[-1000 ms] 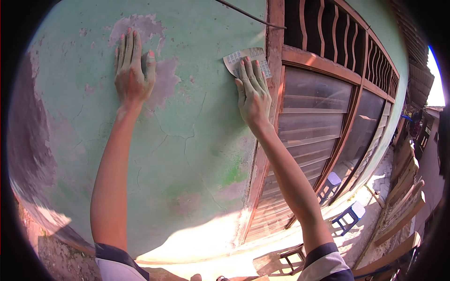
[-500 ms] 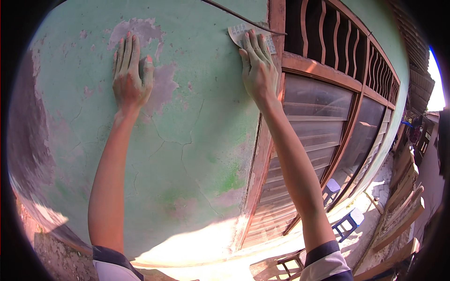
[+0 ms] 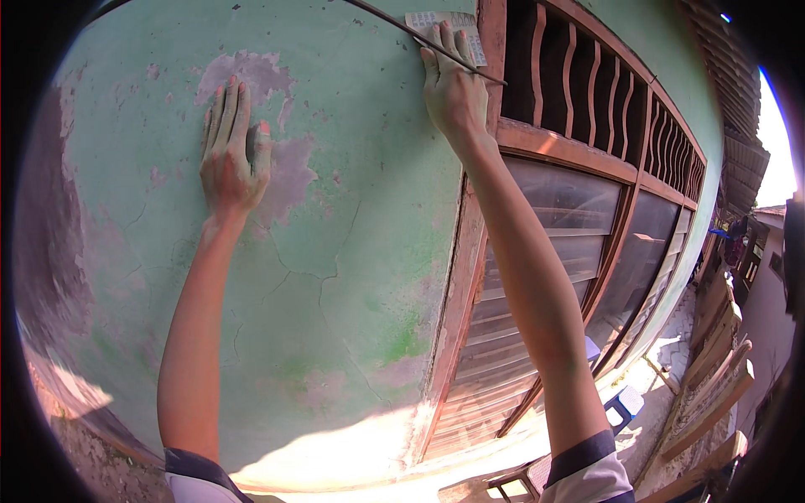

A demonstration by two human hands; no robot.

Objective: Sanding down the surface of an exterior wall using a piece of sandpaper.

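Note:
My left hand (image 3: 231, 155) lies flat with fingers together on a pale green wall (image 3: 352, 218), over a patch of bare grey plaster (image 3: 277, 168). My right hand (image 3: 453, 84) reaches high and presses a grey sheet of sandpaper (image 3: 444, 23) against the wall, right beside the brown wooden window frame (image 3: 490, 50). A thin dark wire (image 3: 394, 23) runs slantwise across the wall and over my right fingers. Both hands are dusted green.
A wooden window (image 3: 579, 243) with glass louvres and a slatted vent (image 3: 587, 84) above fills the right. Cracks run through the wall's paint. Below right stand blue stools (image 3: 625, 402) and wooden planks (image 3: 713, 394) on sunlit ground.
My right hand has slid the sandpaper upward along the wall beside the window frame, passing under the wire. My left hand has stayed pressed in the same spot.

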